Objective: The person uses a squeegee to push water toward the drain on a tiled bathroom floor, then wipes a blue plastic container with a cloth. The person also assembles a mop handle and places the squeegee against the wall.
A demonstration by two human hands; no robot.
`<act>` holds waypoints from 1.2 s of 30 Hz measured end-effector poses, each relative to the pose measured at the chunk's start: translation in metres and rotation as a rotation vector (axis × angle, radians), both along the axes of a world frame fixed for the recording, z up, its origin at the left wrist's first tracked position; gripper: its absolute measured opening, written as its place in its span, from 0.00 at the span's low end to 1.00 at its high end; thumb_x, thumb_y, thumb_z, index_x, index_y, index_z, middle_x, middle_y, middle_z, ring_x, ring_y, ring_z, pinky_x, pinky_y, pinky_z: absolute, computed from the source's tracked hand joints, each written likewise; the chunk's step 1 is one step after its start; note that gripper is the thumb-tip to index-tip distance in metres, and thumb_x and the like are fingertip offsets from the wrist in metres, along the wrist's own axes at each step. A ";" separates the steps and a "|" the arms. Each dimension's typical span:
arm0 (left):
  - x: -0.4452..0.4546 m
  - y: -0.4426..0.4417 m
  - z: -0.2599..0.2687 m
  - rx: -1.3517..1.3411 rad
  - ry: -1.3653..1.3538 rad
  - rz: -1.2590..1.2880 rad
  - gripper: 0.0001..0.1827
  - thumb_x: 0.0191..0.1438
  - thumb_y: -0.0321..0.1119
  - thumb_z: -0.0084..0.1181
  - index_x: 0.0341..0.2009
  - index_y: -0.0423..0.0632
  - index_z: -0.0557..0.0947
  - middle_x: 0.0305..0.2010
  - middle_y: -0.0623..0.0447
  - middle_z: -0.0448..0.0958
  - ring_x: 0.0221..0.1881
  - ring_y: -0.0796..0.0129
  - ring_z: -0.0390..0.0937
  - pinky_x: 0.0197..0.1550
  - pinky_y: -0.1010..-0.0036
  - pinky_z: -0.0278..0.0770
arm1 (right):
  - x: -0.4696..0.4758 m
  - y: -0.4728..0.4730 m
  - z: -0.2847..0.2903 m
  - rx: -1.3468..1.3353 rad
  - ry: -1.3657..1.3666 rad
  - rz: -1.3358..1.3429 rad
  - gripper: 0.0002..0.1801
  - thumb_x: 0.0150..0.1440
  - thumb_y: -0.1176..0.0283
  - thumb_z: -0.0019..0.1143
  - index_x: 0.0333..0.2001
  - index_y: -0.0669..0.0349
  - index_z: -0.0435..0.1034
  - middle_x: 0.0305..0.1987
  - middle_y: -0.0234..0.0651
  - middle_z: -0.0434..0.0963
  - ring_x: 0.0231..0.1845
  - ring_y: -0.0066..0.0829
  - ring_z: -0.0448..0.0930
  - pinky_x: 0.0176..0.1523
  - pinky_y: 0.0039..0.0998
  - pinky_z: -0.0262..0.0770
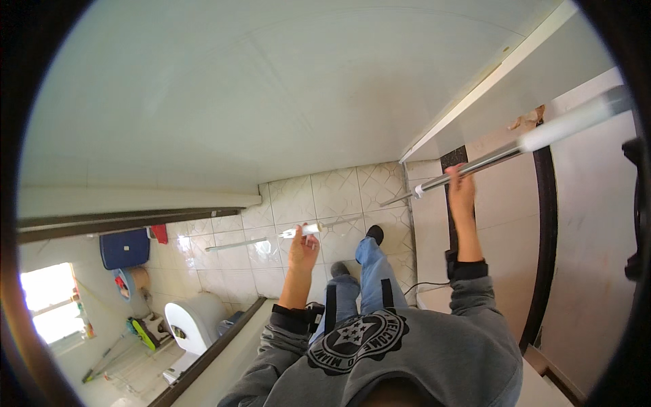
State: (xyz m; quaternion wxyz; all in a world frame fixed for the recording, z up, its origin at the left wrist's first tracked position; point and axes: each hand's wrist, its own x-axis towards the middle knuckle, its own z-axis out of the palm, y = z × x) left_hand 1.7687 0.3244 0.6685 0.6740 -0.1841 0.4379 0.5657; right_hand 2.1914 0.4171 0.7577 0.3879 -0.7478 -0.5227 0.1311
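Observation:
My left hand (303, 249) is closed around a white cylindrical piece (309, 229), perhaps plastic, above the tiled floor. My right hand (462, 185) grips a shiny metal pole (488, 160) that slants from the upper right down towards the floor's middle. A thick white sleeve (564, 122) covers the pole's upper right part, and a small white collar (418, 191) sits below my right hand. A thin pale rod or strip (236, 245) shows left of my left hand; whether it joins the white piece cannot be told.
A large pale panel or wall (229, 102) rises in front of me. Beyond a dark-framed doorway at lower left are a white toilet (185, 320), a blue bin (124, 249), a window (53, 300) and a green-headed mop or brush (144, 333). A dark sill (541, 203) runs at right.

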 end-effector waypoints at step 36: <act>-0.036 0.044 -0.245 0.147 0.291 0.752 0.17 0.55 0.39 0.63 0.45 0.48 0.74 0.46 0.55 0.76 0.45 0.65 0.73 0.47 0.70 0.76 | 0.109 0.253 -0.224 0.231 1.700 0.119 0.24 0.61 0.61 0.57 0.21 0.52 0.52 0.17 0.24 0.53 0.20 0.22 0.56 0.32 0.28 0.64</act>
